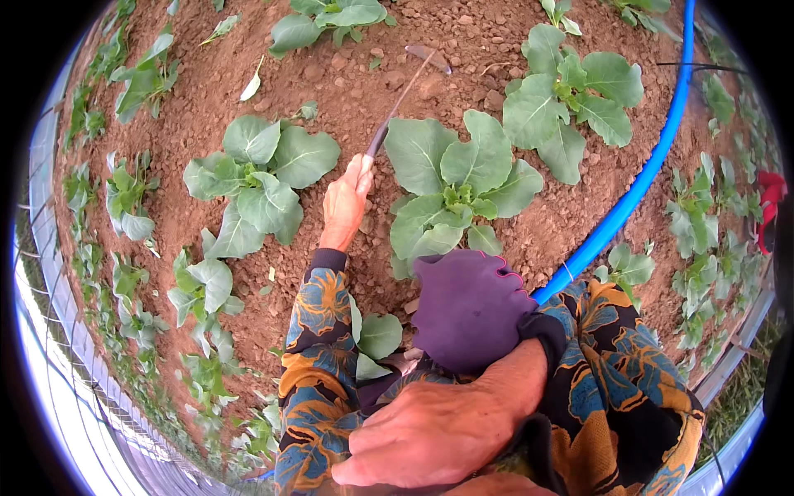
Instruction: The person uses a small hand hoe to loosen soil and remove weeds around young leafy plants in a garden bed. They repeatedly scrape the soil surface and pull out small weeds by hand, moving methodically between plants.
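My left hand (pixel 347 197) grips the handle of a small hand hoe (pixel 403 102), arm stretched forward. Its thin metal shaft slants up and right to a narrow blade (pixel 429 58) at the bare soil. Broad-leaved brassica plants grow on either side of that hand, one to the left (pixel 251 180) and one to the right (pixel 462 192). Close to the camera, my right hand (pixel 434 431) is bent with its back up, overlapping the left sleeve in view. Its palm and fingertips are hidden, so whether it holds anything is unclear. Purple cloth (pixel 471 316) with scalloped pink edging lies just beyond it.
A blue hose (pixel 633 198) curves along the right side over the soil. Another brassica (pixel 570 93) grows at upper right, with rows of smaller plants (pixel 127 201) at left. Pale frame rails edge both sides. Something red (pixel 771 208) shows at the far right rim.
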A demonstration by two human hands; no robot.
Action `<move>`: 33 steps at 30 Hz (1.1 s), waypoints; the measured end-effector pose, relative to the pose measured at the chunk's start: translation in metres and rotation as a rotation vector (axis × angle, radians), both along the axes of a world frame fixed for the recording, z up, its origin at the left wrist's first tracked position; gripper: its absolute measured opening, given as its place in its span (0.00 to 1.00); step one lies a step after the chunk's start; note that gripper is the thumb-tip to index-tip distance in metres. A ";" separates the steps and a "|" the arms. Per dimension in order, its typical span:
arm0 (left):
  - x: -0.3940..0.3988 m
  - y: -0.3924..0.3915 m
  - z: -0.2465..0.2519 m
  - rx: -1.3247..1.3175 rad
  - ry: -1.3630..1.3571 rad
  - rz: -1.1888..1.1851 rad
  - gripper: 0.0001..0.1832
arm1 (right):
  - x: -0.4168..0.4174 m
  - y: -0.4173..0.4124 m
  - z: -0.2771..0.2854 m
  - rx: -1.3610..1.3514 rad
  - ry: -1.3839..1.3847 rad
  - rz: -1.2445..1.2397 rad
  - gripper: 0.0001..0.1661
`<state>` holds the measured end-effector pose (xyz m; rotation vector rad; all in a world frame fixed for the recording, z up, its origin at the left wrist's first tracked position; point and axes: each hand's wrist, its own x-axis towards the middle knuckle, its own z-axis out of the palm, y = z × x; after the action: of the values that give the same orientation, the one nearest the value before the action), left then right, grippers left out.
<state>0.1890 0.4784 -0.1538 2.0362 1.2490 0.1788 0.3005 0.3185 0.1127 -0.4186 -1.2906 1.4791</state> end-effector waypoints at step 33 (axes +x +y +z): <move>0.056 0.058 0.034 0.002 0.088 -0.035 0.19 | 0.050 0.016 0.011 -0.011 0.021 0.016 0.21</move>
<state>0.2445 0.5367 -0.1194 2.0863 1.2658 0.0747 0.3508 0.3346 0.1233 -0.3995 -1.2723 1.5010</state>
